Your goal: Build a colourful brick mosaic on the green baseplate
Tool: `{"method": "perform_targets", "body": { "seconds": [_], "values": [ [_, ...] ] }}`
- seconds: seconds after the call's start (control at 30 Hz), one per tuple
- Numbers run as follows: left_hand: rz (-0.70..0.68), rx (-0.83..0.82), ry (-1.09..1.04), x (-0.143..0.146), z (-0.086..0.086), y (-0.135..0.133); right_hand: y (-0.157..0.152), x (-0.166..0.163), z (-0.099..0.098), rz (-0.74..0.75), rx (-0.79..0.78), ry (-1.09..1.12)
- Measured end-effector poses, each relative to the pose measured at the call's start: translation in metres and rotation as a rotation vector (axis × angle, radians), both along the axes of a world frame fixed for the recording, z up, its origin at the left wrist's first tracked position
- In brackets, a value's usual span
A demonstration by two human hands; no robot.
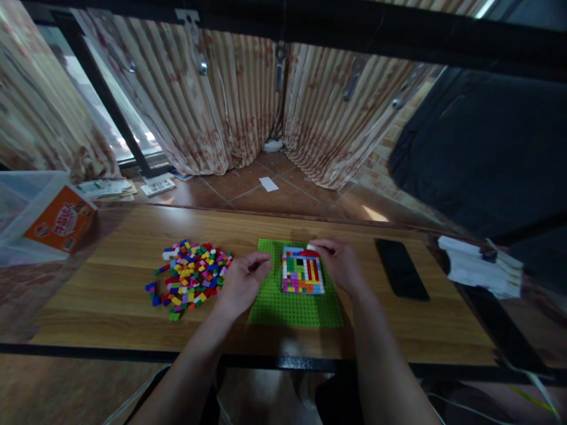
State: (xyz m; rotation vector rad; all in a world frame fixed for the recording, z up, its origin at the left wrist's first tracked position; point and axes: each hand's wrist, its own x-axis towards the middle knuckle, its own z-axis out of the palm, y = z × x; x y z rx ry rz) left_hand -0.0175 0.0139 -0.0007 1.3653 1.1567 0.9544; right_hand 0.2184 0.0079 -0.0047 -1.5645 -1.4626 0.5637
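Note:
A green baseplate [296, 311] lies on the wooden table. On it sits a rectangular build of multicoloured toy bricks [303, 271], with a white edge and red strips. My right hand [340, 264] is at the build's far right corner, its fingertips closed on a small white brick [312, 247]. My left hand [243, 283] hovers over the baseplate's left edge with its fingers curled and thumb near the index finger. Whether anything is between those fingers is too small to make out. Left of that hand spreads a heap of loose bricks [195, 274] in many colours.
A black phone [401, 268] lies on the table right of my right hand. White papers [481, 267] and a dark device [505, 327] are at the far right. A clear plastic box [39, 221] with an orange label stands at the left. Curtains [239, 100] hang beyond the table.

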Motion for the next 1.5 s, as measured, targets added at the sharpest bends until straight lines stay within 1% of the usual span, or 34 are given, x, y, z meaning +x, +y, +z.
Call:
{"method": "perform_targets", "body": {
  "seconds": [0.1,0.23,0.4,0.63,0.83,0.93,1.13,1.33,1.4,1.5],
  "values": [
    [-0.011,0.001,0.024,0.0,-0.001,0.0,0.002,-0.003,-0.001,0.039,-0.011,0.01],
    [-0.021,0.007,0.05,-0.001,-0.003,0.001,0.004,-0.005,-0.004,0.037,-0.042,0.078],
    [-0.024,0.022,0.068,-0.003,-0.004,0.002,0.006,-0.006,-0.008,-0.003,-0.084,0.241],
    [-0.03,0.059,0.111,-0.004,-0.003,0.001,0.01,-0.01,-0.01,-0.058,-0.09,0.318],
    [-0.05,0.051,0.131,-0.001,0.001,-0.001,0.014,-0.013,-0.013,-0.118,-0.158,0.544],
    [-0.059,0.051,0.128,0.001,0.001,-0.003,0.015,-0.015,-0.013,-0.134,-0.148,0.597],
    [-0.074,0.082,0.152,0.004,-0.002,-0.005,0.016,-0.017,-0.012,-0.156,-0.133,0.627],
    [-0.084,0.09,0.189,0.004,-0.003,-0.004,0.015,-0.016,-0.014,-0.124,-0.156,0.637],
    [-0.081,0.095,0.178,0.003,-0.004,-0.003,0.014,-0.01,-0.014,-0.161,-0.121,0.695],
    [-0.078,0.098,0.154,0.001,-0.006,-0.002,0.012,0.007,-0.012,-0.296,-0.019,0.773]
  ]
}}
